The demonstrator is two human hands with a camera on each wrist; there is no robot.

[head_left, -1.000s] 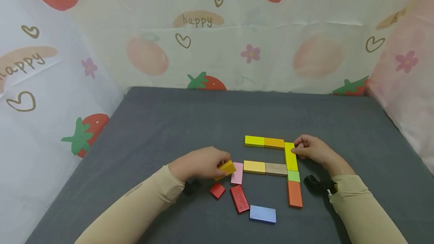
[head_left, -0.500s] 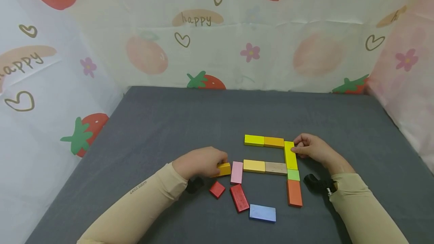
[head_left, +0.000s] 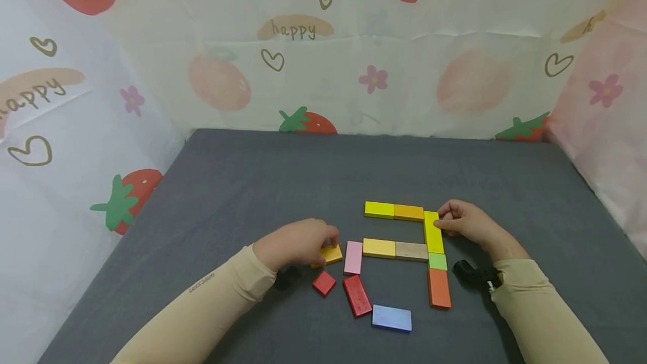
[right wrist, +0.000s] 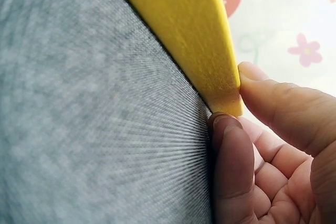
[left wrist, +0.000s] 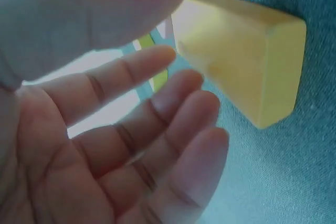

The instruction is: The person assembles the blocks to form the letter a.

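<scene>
In the head view my left hand (head_left: 298,245) is beside an orange-yellow block (head_left: 332,254) that lies on the grey cloth. The left wrist view shows loosely bent fingers, with the thumb and forefinger tips close to that block's near end (left wrist: 226,51); whether they touch it cannot be told. On the other side, my right hand (head_left: 471,224) pinches the far end of a bright yellow block (head_left: 433,235) between thumb and forefinger, as the right wrist view also shows. A light green block (head_left: 437,262) and an orange block (head_left: 440,288) continue its line toward me.
Branching left are a lemon block (head_left: 379,209) with an amber block (head_left: 408,213), and a pale yellow block (head_left: 379,248) with a wooden-coloured block (head_left: 411,251). Pink (head_left: 353,258), small red (head_left: 324,283), long red (head_left: 356,296) and blue (head_left: 391,318) blocks lie nearer me.
My left hand has lowered the orange-yellow block onto the cloth. The block now sits slightly left of where it was, flat, with the fingers loosened. My right hand stays in place.
</scene>
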